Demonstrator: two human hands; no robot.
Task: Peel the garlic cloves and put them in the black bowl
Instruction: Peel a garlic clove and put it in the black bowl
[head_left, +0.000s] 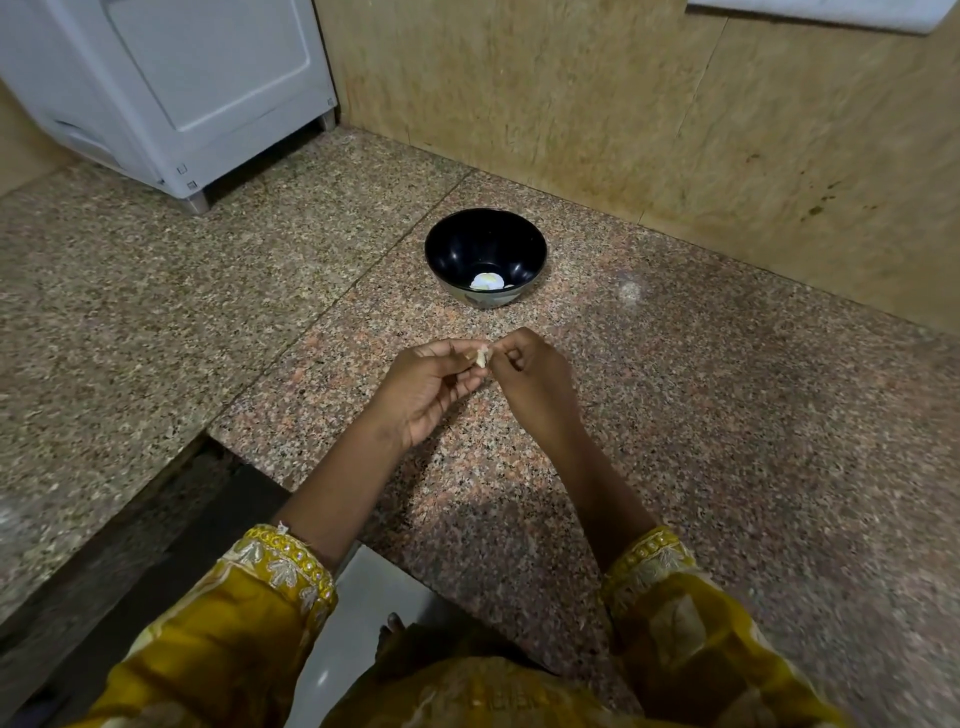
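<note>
While your left grip (434, 389) and right grip (537, 376) both pinch the garlic clove (482, 357), the black bowl (462, 244) lies near, straight ahead, neither hand closer.

Pale garlic clove (482, 357) pinched, peeled garlic (487, 281) in black bowl (464, 243)

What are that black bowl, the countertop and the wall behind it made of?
Black bowl: glossy, with small bright highlights on its smooth inner wall; likely melamine or plastic, though glazed ceramic is possible. Countertop: polished granite, going by the pink, grey and black speckle and a soft glare. Wall: tan stone or stone-look tiles, matte, mottled, with thin joint lines.
</note>
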